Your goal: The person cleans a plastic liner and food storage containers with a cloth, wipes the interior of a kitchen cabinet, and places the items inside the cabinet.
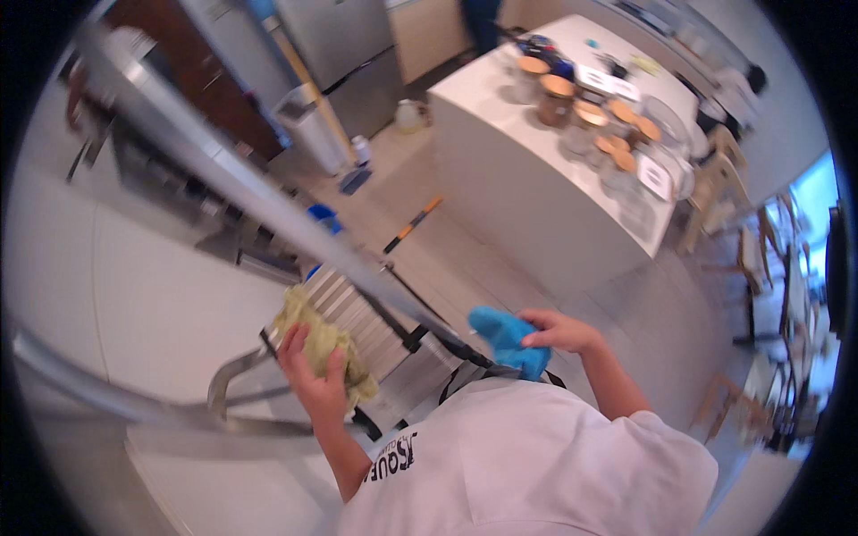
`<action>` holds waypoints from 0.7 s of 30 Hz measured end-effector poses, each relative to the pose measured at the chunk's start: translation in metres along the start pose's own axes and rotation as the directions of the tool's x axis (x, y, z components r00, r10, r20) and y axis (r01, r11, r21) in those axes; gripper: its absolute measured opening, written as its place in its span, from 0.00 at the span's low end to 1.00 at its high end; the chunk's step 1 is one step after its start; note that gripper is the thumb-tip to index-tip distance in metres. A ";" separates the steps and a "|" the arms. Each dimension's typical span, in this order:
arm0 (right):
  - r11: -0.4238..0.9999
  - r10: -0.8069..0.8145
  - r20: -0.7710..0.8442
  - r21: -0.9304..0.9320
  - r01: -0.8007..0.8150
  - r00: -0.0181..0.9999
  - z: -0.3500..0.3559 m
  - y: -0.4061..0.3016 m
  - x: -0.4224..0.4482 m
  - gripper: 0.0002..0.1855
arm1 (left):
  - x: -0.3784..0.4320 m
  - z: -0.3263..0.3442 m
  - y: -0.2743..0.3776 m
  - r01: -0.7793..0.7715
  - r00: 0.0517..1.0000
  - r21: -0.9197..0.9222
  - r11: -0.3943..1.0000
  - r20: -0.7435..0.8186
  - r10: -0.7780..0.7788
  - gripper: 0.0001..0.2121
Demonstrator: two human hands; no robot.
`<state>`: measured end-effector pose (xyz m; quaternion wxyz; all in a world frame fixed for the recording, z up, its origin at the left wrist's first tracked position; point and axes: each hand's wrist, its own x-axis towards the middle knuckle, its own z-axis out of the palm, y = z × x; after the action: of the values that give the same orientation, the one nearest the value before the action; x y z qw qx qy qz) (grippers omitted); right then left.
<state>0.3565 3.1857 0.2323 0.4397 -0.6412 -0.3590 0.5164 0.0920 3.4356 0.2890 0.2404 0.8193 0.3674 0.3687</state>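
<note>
My left hand (312,375) holds a crumpled yellow-green cloth (325,342) over the steps of an aluminium stepladder (355,301). At waist height my right hand (560,331) grips a bright blue cloth (513,342), whose rounded end sticks out past the fingers. A dark strap or pouch (503,370) touches the lower edge of the blue cloth in front of my shirt. The two hands are well apart, with the ladder's metal rail running between them.
A white kitchen island (536,194) bears several jars with wooden lids (556,87). On the floor lie an orange-and-black pole (412,224) and a broom (355,177), near a white bin (308,127). Other people are at the upper left, top and far right, by chairs (720,181).
</note>
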 end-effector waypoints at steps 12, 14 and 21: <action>0.888 0.008 -0.221 -0.448 -0.109 0.975 0.041 0.099 -0.023 0.21 | -0.006 0.045 -0.061 -0.145 0.871 0.369 0.918 0.488 -0.059 0.42; 0.888 0.056 -0.243 -0.431 -0.159 0.969 0.045 0.101 -0.013 0.20 | -0.009 0.047 -0.055 -0.089 0.923 0.069 0.994 0.380 0.056 0.45; 0.897 0.145 0.178 -0.439 -0.054 0.973 0.031 0.075 0.056 0.19 | -0.044 0.125 0.008 -0.069 0.938 -0.203 0.977 0.321 0.133 0.52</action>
<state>0.3386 3.2161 0.1400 0.2203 -0.6829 -0.4745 0.5099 0.1733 3.3809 0.1992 0.3564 0.8610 0.2422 0.2702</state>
